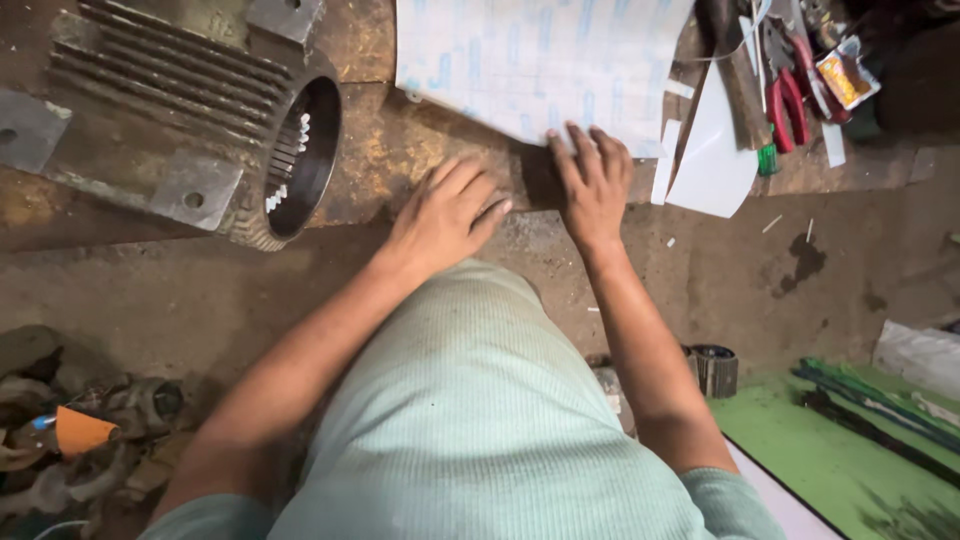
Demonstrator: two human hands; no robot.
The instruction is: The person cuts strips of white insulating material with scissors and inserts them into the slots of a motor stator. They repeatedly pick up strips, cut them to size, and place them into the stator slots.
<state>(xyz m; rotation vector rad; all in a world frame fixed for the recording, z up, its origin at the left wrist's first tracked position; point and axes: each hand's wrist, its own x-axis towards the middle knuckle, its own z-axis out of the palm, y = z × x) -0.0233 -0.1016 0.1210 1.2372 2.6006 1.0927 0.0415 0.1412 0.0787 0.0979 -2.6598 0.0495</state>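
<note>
a large white sheet of thin insulation paper with faint pale-blue printing (540, 60) is lying flat on the worn, rust-brown wooden surface (400, 150), its long axis running left to right across the top of the view and its near edge slanting slightly down toward the right. the right hand (595, 185) is lying palm down with fingers spread and straight, fingertips pressing on the near edge of the sheet, gripping nothing. the left hand (445, 215) is resting flat and open just beside it on the bare surface, fingers together and pointing up and right toward the sheet, not touching the paper, holding nothing. both forearms are reaching forward from a ribbed pale-green shirt (480, 420), the left one angling in from the lower left, the right one nearly straight

to the left a heavy grey cast-metal motor stator housing with cooling fins and square mounting feet (190, 120) is lying on its side, its round open end facing right and showing slotted teeth with white paper liners. a curved white offcut of the same paper (715, 150) is lying just right of the sheet, near red-handled pliers (785, 100). a green mat (830, 450) is showing at the lower right
</note>
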